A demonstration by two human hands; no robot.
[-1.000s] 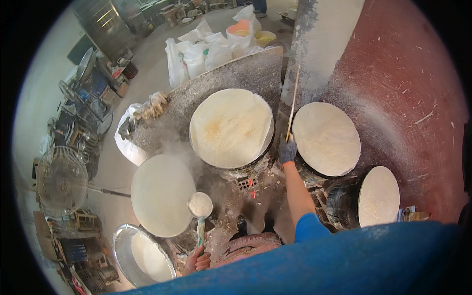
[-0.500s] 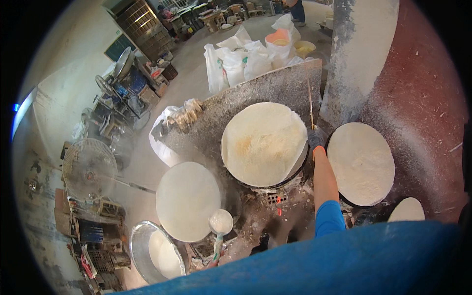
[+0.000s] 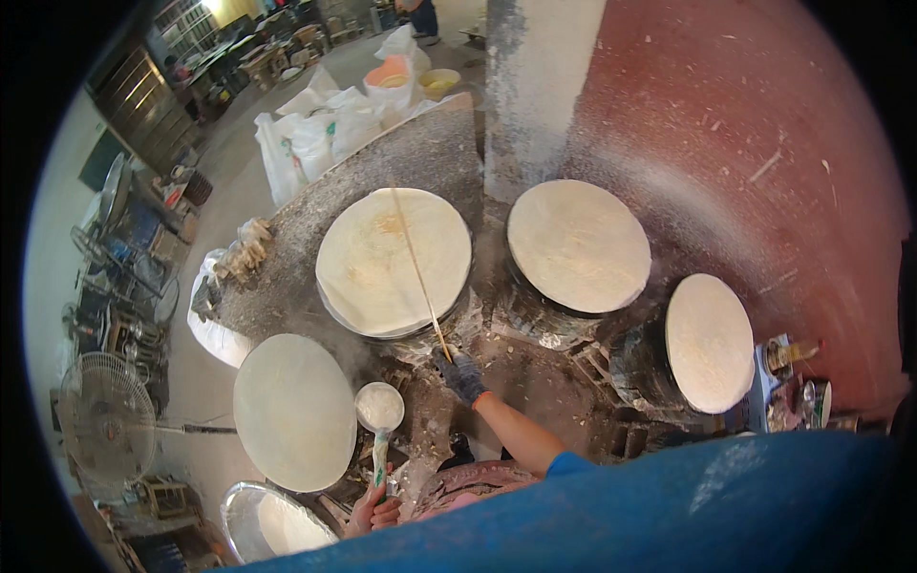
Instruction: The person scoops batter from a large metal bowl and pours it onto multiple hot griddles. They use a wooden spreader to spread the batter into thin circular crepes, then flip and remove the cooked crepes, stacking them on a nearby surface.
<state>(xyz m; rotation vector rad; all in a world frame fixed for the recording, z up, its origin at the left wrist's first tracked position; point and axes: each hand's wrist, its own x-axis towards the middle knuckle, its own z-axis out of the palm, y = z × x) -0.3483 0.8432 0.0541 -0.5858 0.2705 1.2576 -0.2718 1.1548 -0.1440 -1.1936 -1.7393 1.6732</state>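
Note:
My left hand (image 3: pixel 374 512), low in the view, is wrapped round the handle of a ladle (image 3: pixel 380 409) whose round bowl looks coated in white. My right hand (image 3: pixel 460 376), in a dark glove, grips a long thin stick (image 3: pixel 416 263). The stick reaches away from me across the round pale sheet (image 3: pixel 358 272) on the middle pan; whether it touches the sheet I cannot tell. Close to the ladle is another smooth pale round surface (image 3: pixel 294 413). Below that stands a metal basin (image 3: pixel 229 523) with white liquid (image 3: pixel 289 527).
To the right are two more white-topped round pans (image 3: pixel 579 246) (image 3: pixel 710 344). A grey wall ledge (image 3: pixel 420 143) curves behind, with white sacks (image 3: pixel 315 138) beyond it. A pillar (image 3: pixel 535 86) rises at the back. A fan (image 3: pixel 107 406) stands left; bottles (image 3: pixel 793 353) sit far right.
The view has turned rightward. My right hand has come from the middle pan's right side to its near edge, and the stick now crosses the sheet. My left hand shows more fully.

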